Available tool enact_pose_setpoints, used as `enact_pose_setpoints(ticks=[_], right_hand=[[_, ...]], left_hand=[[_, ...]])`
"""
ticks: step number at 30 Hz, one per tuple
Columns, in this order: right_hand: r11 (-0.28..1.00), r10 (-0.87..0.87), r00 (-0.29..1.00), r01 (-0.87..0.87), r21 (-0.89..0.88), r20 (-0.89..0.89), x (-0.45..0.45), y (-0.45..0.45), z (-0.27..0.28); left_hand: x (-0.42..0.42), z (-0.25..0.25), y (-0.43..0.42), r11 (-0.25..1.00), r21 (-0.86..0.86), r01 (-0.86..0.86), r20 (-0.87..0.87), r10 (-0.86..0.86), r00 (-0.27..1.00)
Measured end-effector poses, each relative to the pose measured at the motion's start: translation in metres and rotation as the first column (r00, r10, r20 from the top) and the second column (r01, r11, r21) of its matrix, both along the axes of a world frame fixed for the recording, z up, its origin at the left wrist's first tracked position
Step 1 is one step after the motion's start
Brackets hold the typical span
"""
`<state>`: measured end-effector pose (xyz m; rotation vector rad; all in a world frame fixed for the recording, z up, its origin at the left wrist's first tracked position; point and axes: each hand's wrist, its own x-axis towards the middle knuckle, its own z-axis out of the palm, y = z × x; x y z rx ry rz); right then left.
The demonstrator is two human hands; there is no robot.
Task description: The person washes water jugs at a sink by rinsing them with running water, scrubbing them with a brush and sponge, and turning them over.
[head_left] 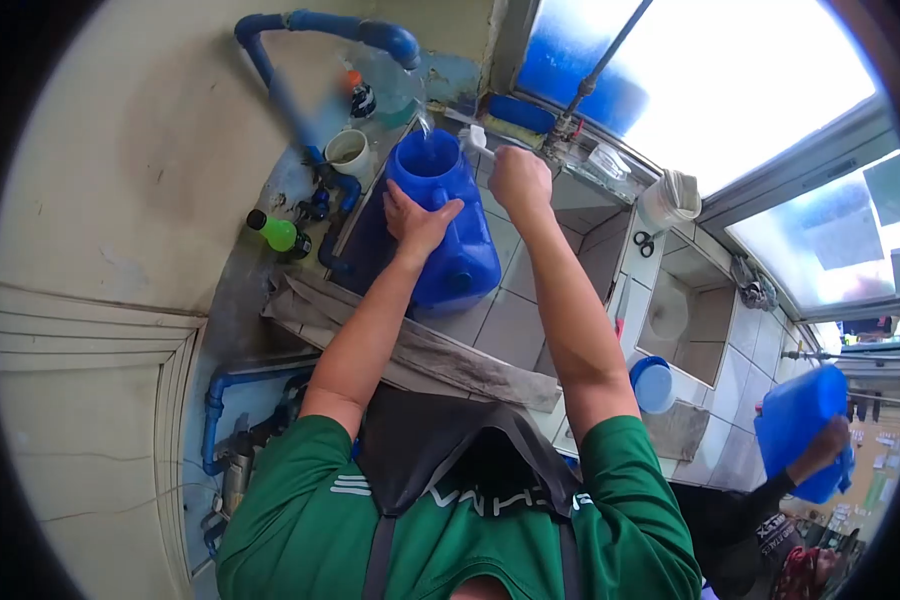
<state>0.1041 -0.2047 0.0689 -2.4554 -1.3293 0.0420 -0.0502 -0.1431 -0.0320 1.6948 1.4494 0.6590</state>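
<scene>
Beside the blue jug (467, 250), the right hand (521, 182) grips a white brush (477, 138).

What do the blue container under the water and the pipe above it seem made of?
Blue container: probably moulded plastic, semi-glossy, with rounded edges and soft highlights. Pipe: likely plastic, slightly shiny, with thick elbow fittings; painted metal possible.

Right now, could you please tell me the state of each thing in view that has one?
Blue pipe: water running from its end
Blue jug: mouth open, left hand on it
White tool: gripped in right hand
Green bottle: capped
Orange-capped bottle: closed
Pale cup: open-topped
Other blue jug: held by co-worker's hand
</scene>
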Motion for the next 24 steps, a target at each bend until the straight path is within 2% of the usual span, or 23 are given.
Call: enact_pose_setpoints(ticks=[2,4,5,8,10,13,14,16,17,18,20,21,22,23,24], right_hand=[[0.992,0.037,0.998,-0.032,-0.121,0.041,-0.004,0.000,0.014],[0.959,0.087,0.995,-0.069,-0.273,0.055,-0.025,-0.013,0.056],[0.956,0.099,0.994,-0.079,-0.281,0.056,-0.026,-0.009,0.054],[0.979,0.059,0.992,-0.036,-0.201,0.112,-0.019,0.007,0.047],[0.995,0.080,0.985,-0.068,-0.079,0.155,-0.013,0.032,0.033],[0.974,0.223,0.951,-0.208,-0.091,0.215,-0.023,0.075,0.016],[0.954,0.296,0.924,-0.273,-0.125,0.241,-0.034,0.086,0.015],[0.930,0.367,0.913,-0.357,-0.088,0.178,-0.053,0.105,0.001],[0.938,0.335,0.932,-0.317,-0.138,0.138,-0.066,0.106,0.010],[0.920,0.385,0.914,-0.369,-0.134,0.128,-0.072,0.093,0.027],[0.911,0.405,0.911,-0.396,-0.113,0.078,-0.078,0.063,0.042],[0.928,0.362,0.929,-0.350,-0.125,0.080,-0.070,0.039,0.039],[0.950,0.301,0.947,-0.308,0.047,0.115,-0.062,0.015,0.033],[0.936,0.245,0.959,-0.272,0.223,0.141,-0.055,-0.009,0.027],[0.937,0.164,0.982,-0.183,0.297,0.088,-0.045,-0.035,0.017]], left_hand=[[-0.003,0.005,0.004,1.000,-0.003,-0.016,-0.004,0.016,1.000],[-0.008,0.008,0.001,1.000,-0.016,0.001,0.024,0.000,1.000],[-0.007,0.007,0.000,1.000,-0.024,-0.010,0.026,0.011,1.000],[0.003,0.007,-0.005,1.000,0.014,0.006,-0.003,-0.006,1.000],[0.007,0.010,-0.007,1.000,0.002,-0.010,-0.065,0.011,0.998],[0.003,0.006,-0.003,1.000,0.002,-0.010,-0.028,0.010,1.000],[0.001,0.001,0.002,1.000,0.009,0.019,-0.034,-0.019,0.999],[-0.002,-0.019,0.019,0.986,0.135,0.095,0.066,-0.105,0.992],[-0.003,-0.029,0.029,0.980,0.151,0.126,0.023,-0.131,0.991],[-0.004,-0.041,0.042,0.972,0.165,0.165,-0.018,-0.164,0.986],[-0.001,-0.077,0.089,0.942,0.175,0.286,0.040,-0.297,0.954],[0.000,-0.093,0.111,0.920,0.199,0.337,0.090,-0.360,0.929],[0.000,-0.100,0.121,0.898,0.228,0.376,0.137,-0.412,0.901],[-0.002,-0.048,0.092,0.906,0.180,0.383,0.147,-0.410,0.900],[-0.007,0.015,0.064,0.914,0.136,0.383,0.157,-0.402,0.902]])
